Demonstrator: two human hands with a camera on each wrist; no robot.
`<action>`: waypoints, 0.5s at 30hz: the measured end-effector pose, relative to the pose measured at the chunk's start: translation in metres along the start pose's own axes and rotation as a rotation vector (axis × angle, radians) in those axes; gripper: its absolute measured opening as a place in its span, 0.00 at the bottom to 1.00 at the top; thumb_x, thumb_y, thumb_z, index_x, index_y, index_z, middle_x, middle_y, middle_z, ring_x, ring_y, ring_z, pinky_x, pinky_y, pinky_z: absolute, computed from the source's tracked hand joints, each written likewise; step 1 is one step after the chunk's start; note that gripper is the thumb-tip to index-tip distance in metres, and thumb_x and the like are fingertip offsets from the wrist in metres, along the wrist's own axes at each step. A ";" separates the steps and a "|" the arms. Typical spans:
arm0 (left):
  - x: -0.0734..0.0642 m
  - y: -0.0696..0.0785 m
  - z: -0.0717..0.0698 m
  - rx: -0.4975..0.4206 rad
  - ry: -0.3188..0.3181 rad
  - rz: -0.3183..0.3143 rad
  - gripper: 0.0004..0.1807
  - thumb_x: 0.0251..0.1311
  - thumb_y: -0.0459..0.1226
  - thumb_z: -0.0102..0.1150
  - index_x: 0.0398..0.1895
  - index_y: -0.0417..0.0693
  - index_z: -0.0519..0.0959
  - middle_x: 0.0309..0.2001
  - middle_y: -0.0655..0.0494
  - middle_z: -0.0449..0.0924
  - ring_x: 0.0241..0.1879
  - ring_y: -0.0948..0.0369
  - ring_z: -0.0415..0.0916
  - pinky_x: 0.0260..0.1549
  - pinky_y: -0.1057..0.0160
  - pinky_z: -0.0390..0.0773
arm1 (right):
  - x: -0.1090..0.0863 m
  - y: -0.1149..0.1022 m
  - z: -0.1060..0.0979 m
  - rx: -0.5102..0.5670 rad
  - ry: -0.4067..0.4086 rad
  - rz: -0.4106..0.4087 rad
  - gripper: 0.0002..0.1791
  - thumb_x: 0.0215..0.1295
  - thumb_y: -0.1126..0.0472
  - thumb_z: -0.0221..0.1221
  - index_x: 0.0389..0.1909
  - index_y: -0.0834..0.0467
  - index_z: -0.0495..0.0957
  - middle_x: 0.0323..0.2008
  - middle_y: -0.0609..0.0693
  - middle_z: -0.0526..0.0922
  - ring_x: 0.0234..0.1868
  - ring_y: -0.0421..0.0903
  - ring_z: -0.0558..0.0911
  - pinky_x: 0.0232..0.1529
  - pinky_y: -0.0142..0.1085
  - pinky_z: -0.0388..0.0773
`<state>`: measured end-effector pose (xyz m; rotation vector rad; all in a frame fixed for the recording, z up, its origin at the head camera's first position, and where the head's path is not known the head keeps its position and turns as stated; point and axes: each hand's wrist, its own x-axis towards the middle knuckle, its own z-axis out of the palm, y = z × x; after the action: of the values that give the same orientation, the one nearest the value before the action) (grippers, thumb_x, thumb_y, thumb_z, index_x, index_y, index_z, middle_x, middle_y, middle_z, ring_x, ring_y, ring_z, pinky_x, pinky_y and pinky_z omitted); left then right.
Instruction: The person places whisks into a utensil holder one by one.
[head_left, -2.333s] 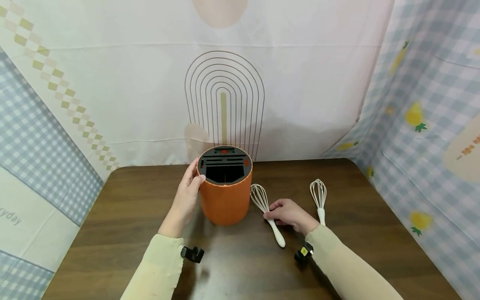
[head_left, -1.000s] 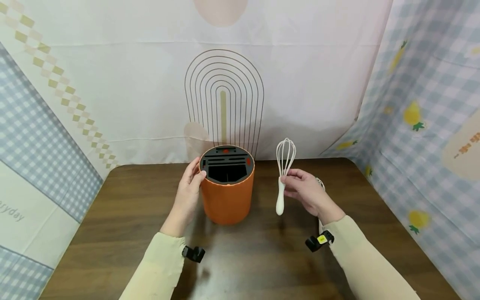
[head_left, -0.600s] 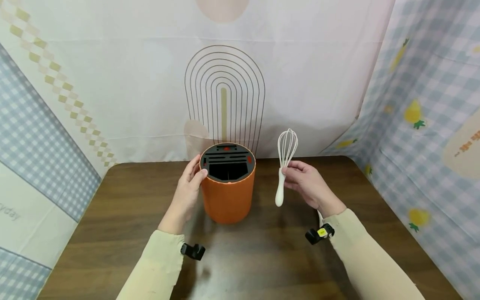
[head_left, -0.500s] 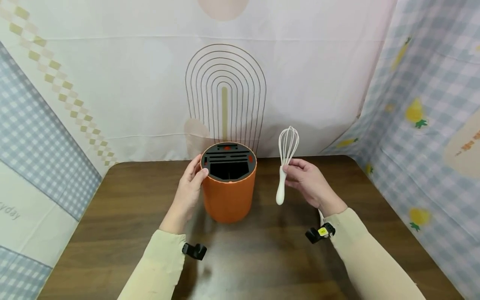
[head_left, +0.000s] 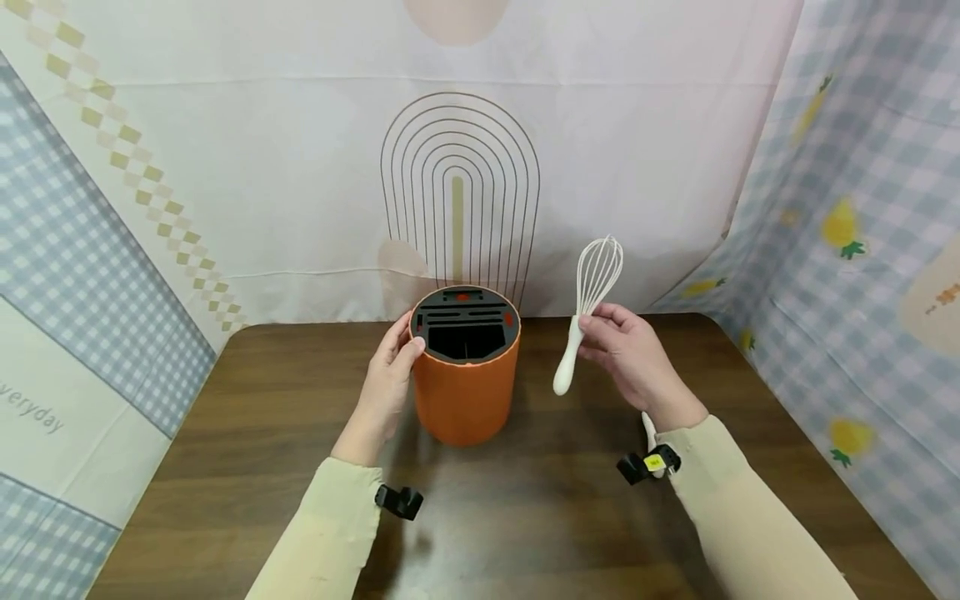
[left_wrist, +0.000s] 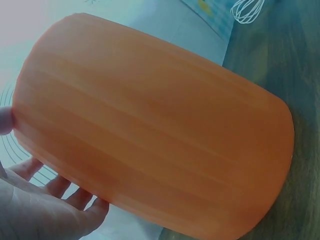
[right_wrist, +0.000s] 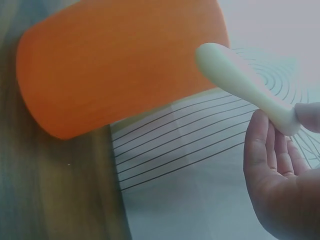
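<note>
A round orange knife block [head_left: 467, 400] stands upright on the table, its dark slotted insert [head_left: 465, 321] facing up. My left hand [head_left: 386, 379] grips its left side at the top, thumb over the rim and fingers round the outer wall. To the right, my right hand [head_left: 630, 354] holds a white whisk [head_left: 598, 271] up in the air. Thumb and fingers pinch it where the wires meet the handle. Its wire head points up and leans right; the handle [right_wrist: 235, 75] slants down toward the block, overlapping it in the right wrist view.
A second whisk [head_left: 648, 427] lies on the wooden table [head_left: 510, 517], mostly hidden behind the right hand and wrist. A white printed cloth [head_left: 300, 192] hangs behind the table, and a checked cloth [head_left: 810, 333] hangs at the right.
My right hand has lifted the whisk off the table and swung it upright. Lately it has risen slightly and tilted further right. My left hand has kept its hold on the knife block.
</note>
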<state>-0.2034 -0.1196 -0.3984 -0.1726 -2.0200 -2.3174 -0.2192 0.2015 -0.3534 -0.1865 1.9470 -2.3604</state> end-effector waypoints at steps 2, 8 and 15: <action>0.000 0.000 0.002 -0.006 0.008 0.001 0.27 0.72 0.38 0.48 0.73 0.55 0.60 0.68 0.55 0.62 0.66 0.61 0.59 0.67 0.60 0.56 | -0.001 -0.004 0.000 0.006 0.000 -0.016 0.21 0.67 0.62 0.60 0.56 0.67 0.68 0.40 0.50 0.82 0.40 0.44 0.81 0.45 0.38 0.80; -0.001 0.001 0.004 -0.006 0.084 0.021 0.27 0.69 0.38 0.54 0.70 0.56 0.66 0.65 0.57 0.67 0.63 0.63 0.64 0.63 0.61 0.63 | -0.003 -0.013 0.006 0.030 -0.010 -0.062 0.22 0.66 0.63 0.61 0.56 0.68 0.68 0.42 0.54 0.81 0.41 0.45 0.81 0.46 0.39 0.80; -0.003 -0.003 0.005 -0.006 0.144 0.057 0.25 0.67 0.35 0.56 0.67 0.52 0.70 0.61 0.54 0.71 0.60 0.62 0.68 0.60 0.62 0.68 | -0.005 -0.020 0.014 0.050 0.016 -0.113 0.22 0.66 0.62 0.61 0.55 0.69 0.68 0.40 0.52 0.80 0.40 0.46 0.80 0.44 0.38 0.80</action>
<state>-0.2007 -0.1144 -0.4007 -0.0602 -1.9153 -2.2327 -0.2123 0.1924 -0.3311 -0.2821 1.9305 -2.4855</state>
